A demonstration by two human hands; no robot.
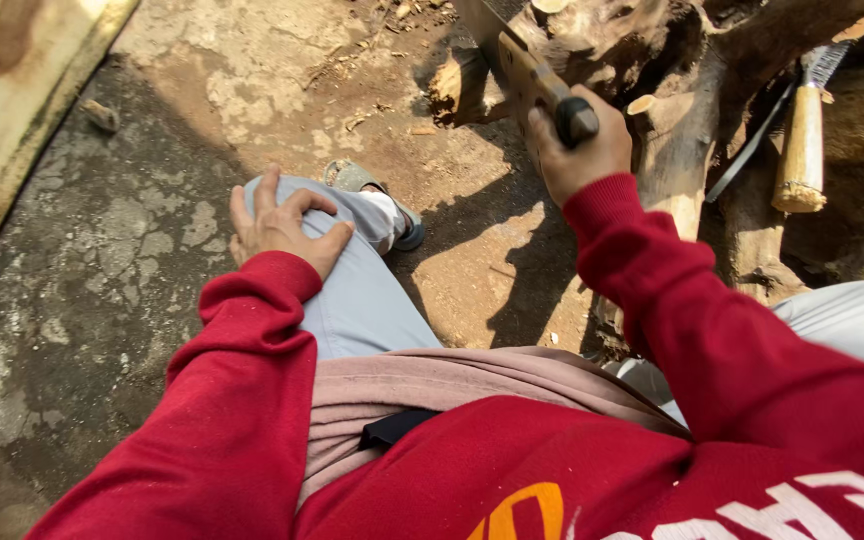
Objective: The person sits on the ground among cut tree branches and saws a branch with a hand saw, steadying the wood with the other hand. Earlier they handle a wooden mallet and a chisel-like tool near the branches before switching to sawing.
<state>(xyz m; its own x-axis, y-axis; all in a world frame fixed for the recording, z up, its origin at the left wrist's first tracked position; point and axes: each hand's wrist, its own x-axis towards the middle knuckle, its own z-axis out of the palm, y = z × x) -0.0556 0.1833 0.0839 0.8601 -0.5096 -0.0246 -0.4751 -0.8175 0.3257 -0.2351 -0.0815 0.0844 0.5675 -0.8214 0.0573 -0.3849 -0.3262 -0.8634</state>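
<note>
My right hand [577, 150] grips the wooden handle of a cleaver [532, 75] with a wide steel blade and a black pommel, held up over a gnarled tree stump [672, 130]. My left hand [280, 225] rests flat on my left knee, fingers spread over the light grey trousers [362, 290]. Both arms are in red sleeves. The blade's tip runs out of view at the top edge.
A second knife with a pale wooden handle [802, 150] is stuck upright in the stump at the right. My sandalled foot [372, 195] rests on the dirt and cracked concrete ground [102, 260]. Wood chips lie near the stump. A pale board [12, 90] lies at the far left.
</note>
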